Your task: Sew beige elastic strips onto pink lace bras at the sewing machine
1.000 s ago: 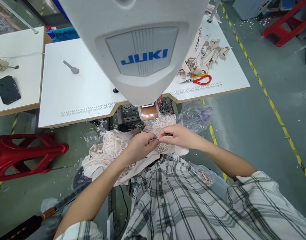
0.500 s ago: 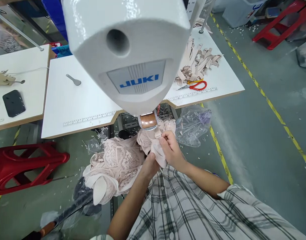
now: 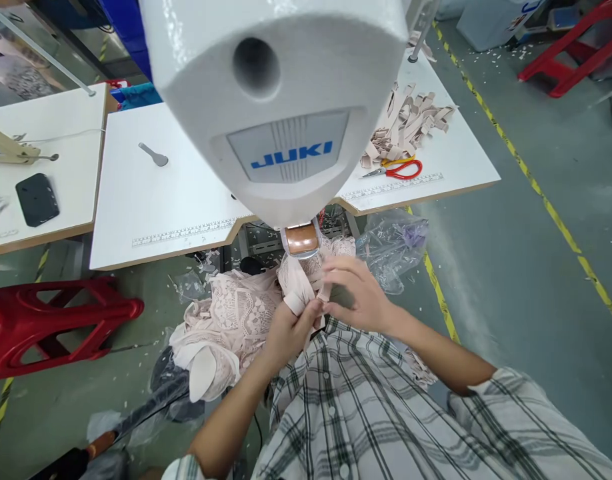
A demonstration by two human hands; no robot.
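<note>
My left hand (image 3: pixel 290 333) is closed on a pale pink lace bra (image 3: pixel 299 280), pinching its fabric and a narrow strap between thumb and fingers. Just to its right, my right hand (image 3: pixel 361 293) has its fingers stretched and apart from the thumb, close by the strap; whether its fingertips touch the strap is unclear. Directly above the bra is the white JUKI sewing machine head (image 3: pixel 281 193), with a copper-coloured, metal-rimmed part (image 3: pixel 303 239) at its lower end. More pale pink lace bras (image 3: pixel 243 310) lie heaped left of my hands.
The white table (image 3: pixel 121 193) carries a grey spoon-shaped tool (image 3: pixel 153 155), red-handled scissors (image 3: pixel 405 169) and a pile of beige fabric strips (image 3: pixel 411 123). A black phone (image 3: pixel 37 200) lies on the neighbouring table. Red stools (image 3: pixel 61 320) and a clear plastic bag (image 3: pixel 391 247) are nearby.
My right hand has let go of the bra and spread its fingers. My left hand has shifted slightly left and up, and the bra is turned, with a strap showing at the left thumb.
</note>
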